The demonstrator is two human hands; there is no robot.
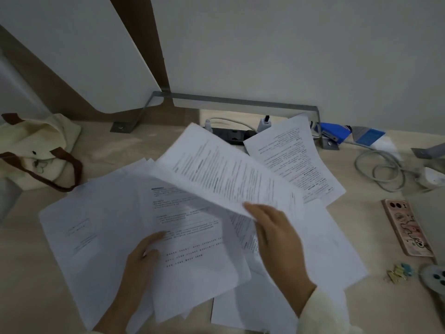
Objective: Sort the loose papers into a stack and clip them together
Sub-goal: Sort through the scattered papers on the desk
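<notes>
Several loose white printed sheets [101, 237] lie fanned out over the pale wooden desk [29, 273]. My right hand [277, 239] pinches the near edge of one printed sheet [224, 169], which is lifted and tilted above the pile. My left hand [142, 256] grips the edge of a printed page [192, 237] near the middle of the pile. Another sheet [293, 160] lies apart at the back right. A small heap of coloured binder clips [398, 272] sits on the desk to the right of the papers.
A cream tote bag [36, 150] with brown handles lies at the left. A black power strip [231, 136], blue items [334, 133] and a coiled grey cable [380, 169] line the back. A pink-cased phone [407, 227] and a white controller [435, 280] are at the right.
</notes>
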